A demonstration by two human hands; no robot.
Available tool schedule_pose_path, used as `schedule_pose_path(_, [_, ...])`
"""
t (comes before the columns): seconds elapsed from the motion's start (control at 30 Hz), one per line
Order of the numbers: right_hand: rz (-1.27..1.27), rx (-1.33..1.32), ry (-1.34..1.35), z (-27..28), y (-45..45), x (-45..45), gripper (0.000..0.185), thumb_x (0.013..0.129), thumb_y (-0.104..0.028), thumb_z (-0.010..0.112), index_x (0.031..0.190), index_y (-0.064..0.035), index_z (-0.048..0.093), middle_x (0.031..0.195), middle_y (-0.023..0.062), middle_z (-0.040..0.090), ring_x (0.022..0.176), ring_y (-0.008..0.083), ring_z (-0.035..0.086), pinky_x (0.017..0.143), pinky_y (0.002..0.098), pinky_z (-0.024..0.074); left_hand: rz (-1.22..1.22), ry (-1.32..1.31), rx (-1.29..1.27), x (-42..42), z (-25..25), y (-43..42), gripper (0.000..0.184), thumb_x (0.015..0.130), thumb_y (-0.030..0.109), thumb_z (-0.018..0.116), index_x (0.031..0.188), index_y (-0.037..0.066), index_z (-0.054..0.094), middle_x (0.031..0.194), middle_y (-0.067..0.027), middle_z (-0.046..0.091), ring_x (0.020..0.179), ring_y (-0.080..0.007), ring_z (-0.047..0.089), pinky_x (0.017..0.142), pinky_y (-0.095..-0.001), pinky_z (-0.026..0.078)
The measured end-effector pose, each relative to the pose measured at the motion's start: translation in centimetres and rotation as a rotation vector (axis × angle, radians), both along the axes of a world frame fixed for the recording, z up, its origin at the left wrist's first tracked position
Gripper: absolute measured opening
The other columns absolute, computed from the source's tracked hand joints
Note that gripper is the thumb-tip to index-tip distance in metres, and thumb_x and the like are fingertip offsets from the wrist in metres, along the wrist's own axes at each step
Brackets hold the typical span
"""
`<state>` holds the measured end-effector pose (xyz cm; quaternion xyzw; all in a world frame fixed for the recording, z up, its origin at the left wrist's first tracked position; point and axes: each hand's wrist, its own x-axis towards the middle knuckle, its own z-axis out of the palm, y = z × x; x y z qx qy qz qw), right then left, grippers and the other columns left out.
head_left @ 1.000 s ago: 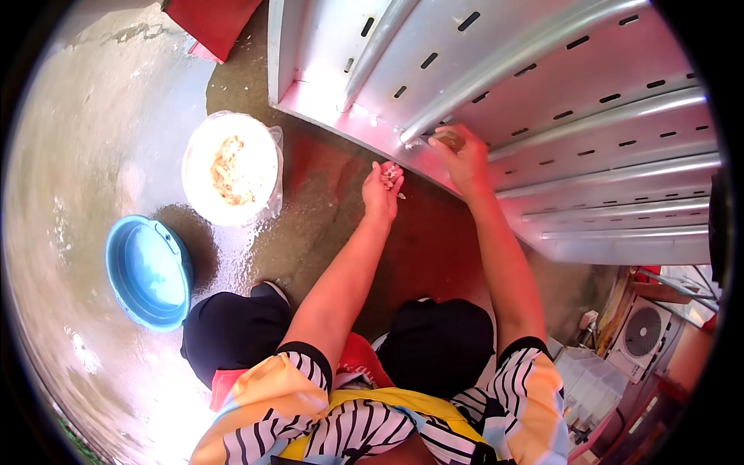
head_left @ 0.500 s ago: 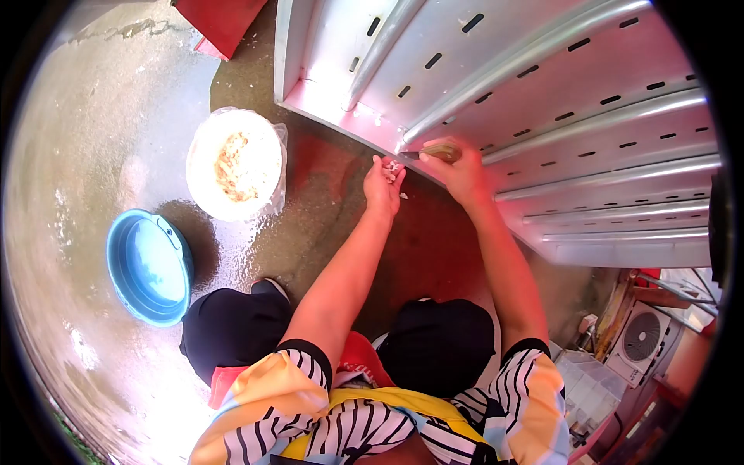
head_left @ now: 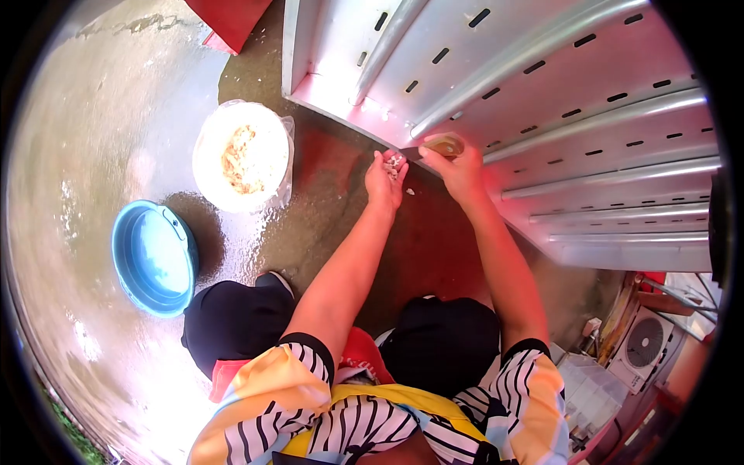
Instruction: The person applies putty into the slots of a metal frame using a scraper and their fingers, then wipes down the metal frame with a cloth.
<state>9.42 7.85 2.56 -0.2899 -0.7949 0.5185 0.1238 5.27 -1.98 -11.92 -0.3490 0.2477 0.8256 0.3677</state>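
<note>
My left hand [head_left: 384, 186] is cupped palm up just below the front edge of a slotted metal tray [head_left: 353, 128], with small whitish scraps [head_left: 394, 165] lying in it. In my right hand [head_left: 463, 172] is a scraper [head_left: 445, 146] with a tan, wood-like handle, my fingers wrapped round it. Its short dark blade points left along the tray edge, close to the fingers of my left hand. The blade's tip is partly hidden near the scraps.
On the wet floor at left stand a white lined bucket [head_left: 271, 190] with brownish scraps and a blue basin [head_left: 120, 256]. Red sheet material [head_left: 232, 19] lies at the top. An air-conditioner unit [head_left: 645, 345] and a clear plastic box [head_left: 593, 391] are at lower right.
The view has shifted slightly, so the surroundings sit a little further right. The scraper's blade has come closer to my left hand, which still holds the scraps.
</note>
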Motion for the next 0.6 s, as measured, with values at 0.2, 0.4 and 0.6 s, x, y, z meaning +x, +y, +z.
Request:
schedule_pose_path(0.2, [-0.025,-0.134,0.047,-0.5,-0.1,1.0,0.018,0.078,-0.012,0.073,0.091,-0.0016,0.065,0.077,0.0035,0.066,0.07,0.0096,0.062,0.065,0.0245,0.0499,-0.055,-0.007,0.034,0.8,2.1,-0.3,0.034,0.099,0.034,0.044,0.095,0.003,0.058,0.086,-0.0088,0.062,0.076,-0.0196,0.062,0.07,-0.0341,0.054])
schedule_pose_path(0.4, [-0.137,-0.13,0.072,1.6,0.7,2.7,0.023,0.081,-0.01,0.07,0.102,-0.0029,0.064,0.082,0.0042,0.066,0.068,0.0094,0.061,0.064,0.0235,0.0506,-0.837,0.171,0.02,-0.4,-1.0,-3.6,0.031,0.096,0.028,0.049,0.088,0.001,0.062,0.066,-0.0076,0.061,0.057,-0.0167,0.058,0.053,-0.0325,0.051])
schedule_pose_path(0.6, [-0.159,-0.504,0.195,3.3,1.2,3.6,0.022,0.085,-0.007,0.06,0.105,0.0028,0.061,0.092,0.0114,0.066,0.076,0.0182,0.066,0.071,0.0287,0.0551,-2.051,0.923,-0.192,-12.2,11.4,-4.6,0.034,0.091,0.033,0.057,0.082,0.001,0.065,0.074,-0.0063,0.064,0.063,-0.0148,0.061,0.058,-0.0275,0.05])
